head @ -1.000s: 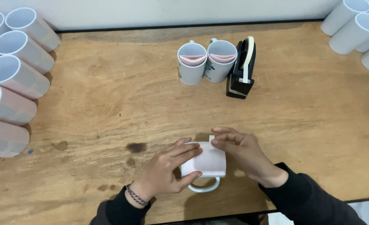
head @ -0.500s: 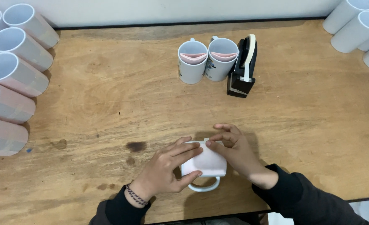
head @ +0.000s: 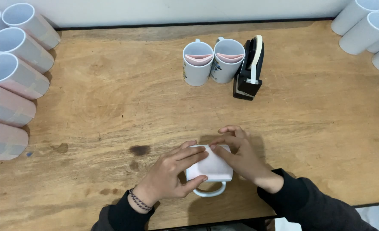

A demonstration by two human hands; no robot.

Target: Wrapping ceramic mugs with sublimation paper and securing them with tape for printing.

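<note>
- Head view: a white mug (head: pixel 210 169) lies on its side near the front edge of the wooden table (head: pixel 112 98), handle toward the person, wrapped in a pale pink sheet
- The left hand (head: pixel 172 173) lies flat over the mug's left side, fingers stretched across the top and thumb curled under near the handle, pressing rather than gripping
- The right hand (head: pixel 236 152) rests on the mug's right side, fingers together, their tips meeting the left fingertips on the top of the sheet
- Beyond the hands lies a wide bare stretch of wood, reaching to two upright mugs (head: pixel 213 60) with pink sheets inside and a black tape dispenser (head: pixel 249 68) just beside them
- Wrapped mugs on their sides (head: pixel 9 81) crowd the left edge; plain white ones (head: pixel 369 30) fill the far right corner, both well apart from the hands
- A dark stain (head: pixel 140 149) marks the wood left of the left hand
</note>
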